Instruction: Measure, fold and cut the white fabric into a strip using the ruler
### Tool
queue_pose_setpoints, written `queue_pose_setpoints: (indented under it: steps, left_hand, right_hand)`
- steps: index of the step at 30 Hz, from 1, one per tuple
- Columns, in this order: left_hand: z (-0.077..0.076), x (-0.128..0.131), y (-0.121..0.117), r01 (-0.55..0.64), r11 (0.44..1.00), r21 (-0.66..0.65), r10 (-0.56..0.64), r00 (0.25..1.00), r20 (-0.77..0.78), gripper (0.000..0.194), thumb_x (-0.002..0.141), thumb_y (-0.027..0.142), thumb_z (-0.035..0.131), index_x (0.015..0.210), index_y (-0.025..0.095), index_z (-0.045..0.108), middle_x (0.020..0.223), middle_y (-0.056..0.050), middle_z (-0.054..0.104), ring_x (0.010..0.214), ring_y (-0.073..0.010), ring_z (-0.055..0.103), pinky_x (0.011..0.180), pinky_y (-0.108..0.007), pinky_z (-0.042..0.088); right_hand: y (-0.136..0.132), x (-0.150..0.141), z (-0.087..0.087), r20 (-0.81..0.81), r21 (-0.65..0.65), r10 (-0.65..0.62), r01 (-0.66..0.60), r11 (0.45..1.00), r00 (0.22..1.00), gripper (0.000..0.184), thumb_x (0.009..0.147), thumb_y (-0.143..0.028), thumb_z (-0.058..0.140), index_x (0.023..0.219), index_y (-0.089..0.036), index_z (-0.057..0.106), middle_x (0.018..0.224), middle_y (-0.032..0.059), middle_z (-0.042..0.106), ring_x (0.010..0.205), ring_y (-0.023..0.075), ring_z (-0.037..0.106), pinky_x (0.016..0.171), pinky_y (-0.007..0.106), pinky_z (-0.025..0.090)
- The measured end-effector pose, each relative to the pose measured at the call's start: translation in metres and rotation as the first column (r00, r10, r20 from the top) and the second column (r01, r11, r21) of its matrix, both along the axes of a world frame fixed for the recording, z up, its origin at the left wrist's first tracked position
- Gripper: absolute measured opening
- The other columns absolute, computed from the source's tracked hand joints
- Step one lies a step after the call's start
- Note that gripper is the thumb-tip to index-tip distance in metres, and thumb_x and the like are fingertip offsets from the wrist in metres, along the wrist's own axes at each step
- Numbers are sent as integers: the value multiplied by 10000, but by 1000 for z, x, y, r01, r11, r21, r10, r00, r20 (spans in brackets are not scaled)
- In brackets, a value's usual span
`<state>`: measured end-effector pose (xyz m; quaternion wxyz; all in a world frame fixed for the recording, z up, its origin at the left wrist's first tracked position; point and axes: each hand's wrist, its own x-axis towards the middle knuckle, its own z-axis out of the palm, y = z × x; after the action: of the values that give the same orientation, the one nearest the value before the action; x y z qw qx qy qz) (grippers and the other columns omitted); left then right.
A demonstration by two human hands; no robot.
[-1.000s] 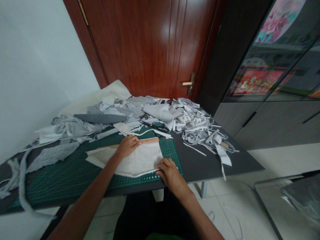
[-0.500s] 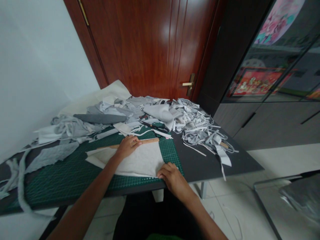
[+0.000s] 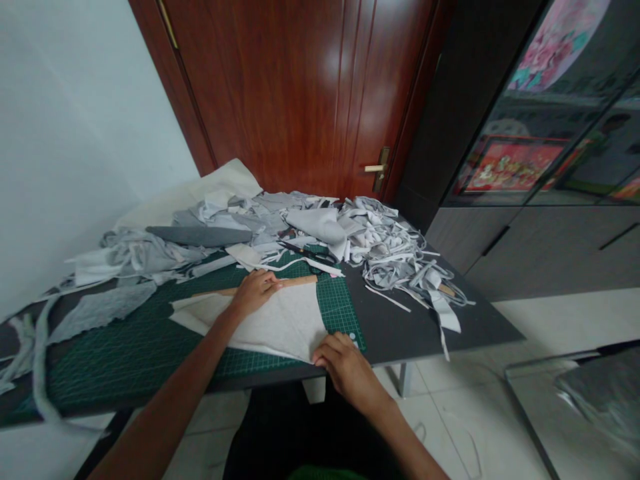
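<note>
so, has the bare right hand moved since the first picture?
Yes: against the green gridded cutting mat, the bare right hand has shifted slightly toward the wearer, and is now at the near right corner of the off-white fabric piece.

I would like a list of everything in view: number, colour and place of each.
cloth: one, off-white, on the mat
strip: one, light brown, along the cloth's far edge
mat: one, green, on the table
scissors: at least one pair, black, beyond the cloth
scraps: many, grey and white, on the table
sheet: one, cream, behind the scraps
table: one, dark grey, under the mat
door: one, red-brown, behind the table
wall: one, white, left
cabinet: one, dark, right
picture: one, red, in the cabinet's glass
flower print: one, pink, top right
floor: one, pale, below
left hand: one, on the strip
right hand: one, at the cloth's near right corner
</note>
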<state>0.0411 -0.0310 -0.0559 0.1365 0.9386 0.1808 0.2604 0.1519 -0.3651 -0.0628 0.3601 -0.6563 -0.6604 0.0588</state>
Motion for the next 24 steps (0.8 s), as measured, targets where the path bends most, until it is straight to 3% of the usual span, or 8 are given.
queue_pose_setpoints:
  steps: [24]
  left_hand:
    - [2,0,-1,-4,1000,-4,4,1000,-15,291,948,510,563,858,252,663,921,-36,687,929,-232,619,847,-358,462]
  right_hand:
    - [-4,2,3,-33,39,5,-3,999,999,108,1029,-259,608,1008,-229,710,989,33,709,976,220,589,870,348,473]
